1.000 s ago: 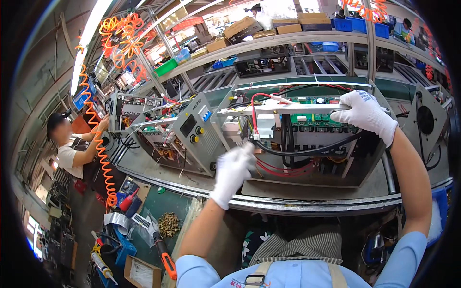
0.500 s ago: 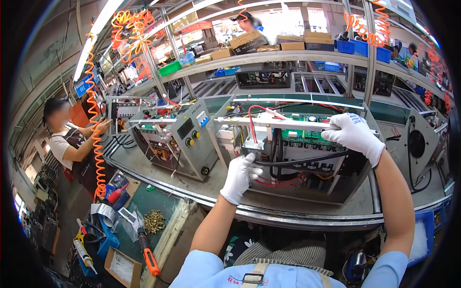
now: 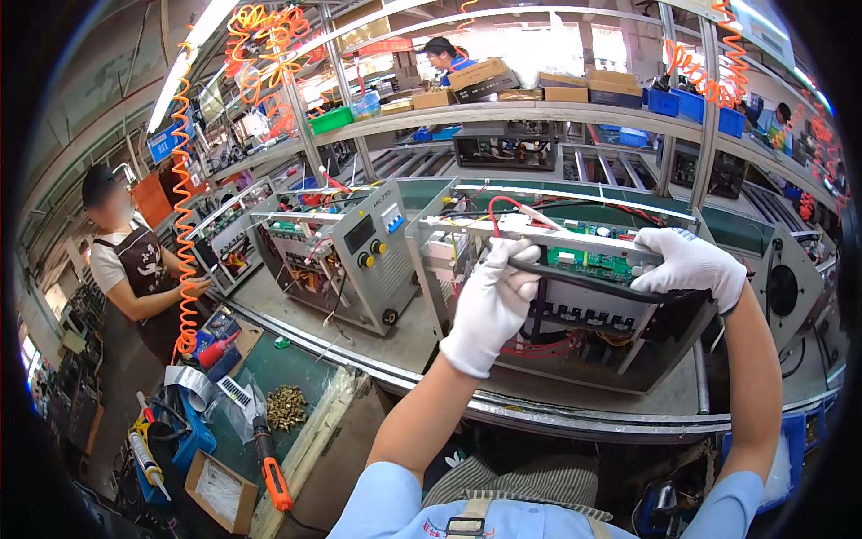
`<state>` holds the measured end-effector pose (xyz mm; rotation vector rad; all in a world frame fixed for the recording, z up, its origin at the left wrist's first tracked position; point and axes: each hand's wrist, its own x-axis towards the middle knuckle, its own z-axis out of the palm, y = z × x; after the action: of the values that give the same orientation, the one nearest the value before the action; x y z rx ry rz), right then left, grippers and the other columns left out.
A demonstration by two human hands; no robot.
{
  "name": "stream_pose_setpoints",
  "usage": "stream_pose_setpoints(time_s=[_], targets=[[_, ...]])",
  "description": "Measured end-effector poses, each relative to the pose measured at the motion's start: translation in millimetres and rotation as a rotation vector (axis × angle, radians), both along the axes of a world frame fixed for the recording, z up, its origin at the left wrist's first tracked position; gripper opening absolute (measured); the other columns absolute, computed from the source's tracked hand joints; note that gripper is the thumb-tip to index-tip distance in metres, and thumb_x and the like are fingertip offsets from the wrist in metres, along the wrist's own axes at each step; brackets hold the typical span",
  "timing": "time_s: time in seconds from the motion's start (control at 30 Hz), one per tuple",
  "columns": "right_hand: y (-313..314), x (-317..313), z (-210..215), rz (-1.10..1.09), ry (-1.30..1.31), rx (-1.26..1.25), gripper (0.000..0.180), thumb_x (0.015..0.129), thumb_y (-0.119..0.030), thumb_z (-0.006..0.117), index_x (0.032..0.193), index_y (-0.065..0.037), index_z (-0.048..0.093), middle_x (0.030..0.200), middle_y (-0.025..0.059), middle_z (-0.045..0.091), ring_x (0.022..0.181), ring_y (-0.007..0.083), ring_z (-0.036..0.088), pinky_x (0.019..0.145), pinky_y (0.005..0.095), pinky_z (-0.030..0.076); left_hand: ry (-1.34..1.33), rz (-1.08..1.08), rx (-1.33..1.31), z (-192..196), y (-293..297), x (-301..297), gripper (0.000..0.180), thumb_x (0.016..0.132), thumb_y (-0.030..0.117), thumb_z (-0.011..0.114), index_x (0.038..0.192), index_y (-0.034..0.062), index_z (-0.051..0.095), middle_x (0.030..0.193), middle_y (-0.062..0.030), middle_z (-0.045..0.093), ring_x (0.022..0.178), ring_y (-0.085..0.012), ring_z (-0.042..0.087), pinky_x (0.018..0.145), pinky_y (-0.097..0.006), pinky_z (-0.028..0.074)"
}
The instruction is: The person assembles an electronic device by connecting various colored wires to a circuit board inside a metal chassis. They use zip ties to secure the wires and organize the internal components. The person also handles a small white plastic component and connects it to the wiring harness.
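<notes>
My left hand (image 3: pixel 494 304), in a white glove, is closed around a thick black cable (image 3: pixel 588 281) at the near side of an open metal machine housing (image 3: pixel 664 355). The cable runs rightward to my right hand (image 3: pixel 696 262), also gloved, whose fingers and thumb are closed on it near the housing's right end. Just behind the cable are a pale metal rail (image 3: pixel 588 241) and a green circuit board (image 3: pixel 620 267). Close by my left hand, a red wire (image 3: pixel 494 211) loops up over the rail. Black components and red wires fill the housing below.
A similar grey unit (image 3: pixel 364 260) with yellow knobs stands to the left, and a fan panel (image 3: pixel 783 278) to the right. An orange-handled electric screwdriver (image 3: pixel 276 481) lies near a pile of brass fittings (image 3: pixel 285 409). An orange coiled hose (image 3: pixel 184 225) hangs near a co-worker (image 3: pixel 135 260).
My left hand has moved up and right and now grips the black cable higher, against the rail. My right hand has come down onto the cable. The cable's left part is lifted.
</notes>
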<state>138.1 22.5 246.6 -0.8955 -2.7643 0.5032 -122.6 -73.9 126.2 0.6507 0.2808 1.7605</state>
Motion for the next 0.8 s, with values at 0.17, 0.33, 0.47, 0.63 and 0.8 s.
stream_pose_setpoints(time_s=[0.17,0.33,0.47,0.63,0.8], targets=[[19,4,-14,-0.053,0.089,-0.076,0.036,0.089,-0.036,0.06,0.086,0.0,0.064,0.062,0.0065,0.056,0.061,0.0156,0.056,0.057,0.0338,0.045,0.611,-0.083,-0.124,6,-52,13,0.049,0.1,0.043,0.05,0.118,-0.0016,0.06,0.094,-0.0122,0.071,0.075,-0.0223,0.068,0.063,-0.029,0.053],[30,6,-20,-0.009,0.124,-0.251,0.041,0.099,-0.04,0.053,0.08,-0.004,0.06,0.066,-0.0046,0.048,0.063,0.0059,0.042,0.056,0.0262,0.039,1.789,0.985,0.839,63,-64,100,0.039,0.076,0.017,0.073,0.11,0.0009,0.062,0.103,-0.0159,0.063,0.095,-0.0354,0.062,0.085,-0.044,0.048],[25,4,-16,-0.058,0.099,-0.45,0.038,0.1,-0.041,0.049,0.087,-0.007,0.061,0.069,-0.0042,0.052,0.061,0.0071,0.047,0.056,0.0246,0.041,2.312,0.647,0.32,33,-24,103,0.044,0.084,0.021,0.067,0.122,0.0018,0.056,0.101,-0.0191,0.067,0.091,-0.0332,0.066,0.08,-0.043,0.051],[36,4,-18,0.128,0.136,-0.386,0.036,0.101,-0.033,0.048,0.085,-0.004,0.062,0.071,-0.0035,0.054,0.065,0.0066,0.049,0.058,0.0255,0.043,2.171,0.86,0.329,32,-2,97,0.021,0.09,0.019,0.06,0.108,0.0071,0.061,0.082,-0.0139,0.067,0.073,-0.0328,0.067,0.06,-0.044,0.052],[33,7,-15,0.113,0.183,-0.334,0.041,0.1,-0.037,0.054,0.094,0.001,0.067,0.078,-0.0007,0.063,0.071,0.0094,0.056,0.068,0.0289,0.05,2.079,1.06,0.303,26,34,107,0.009,0.087,0.017,0.057,0.09,0.0088,0.057,0.077,-0.012,0.064,0.068,-0.0317,0.066,0.061,-0.042,0.052]])
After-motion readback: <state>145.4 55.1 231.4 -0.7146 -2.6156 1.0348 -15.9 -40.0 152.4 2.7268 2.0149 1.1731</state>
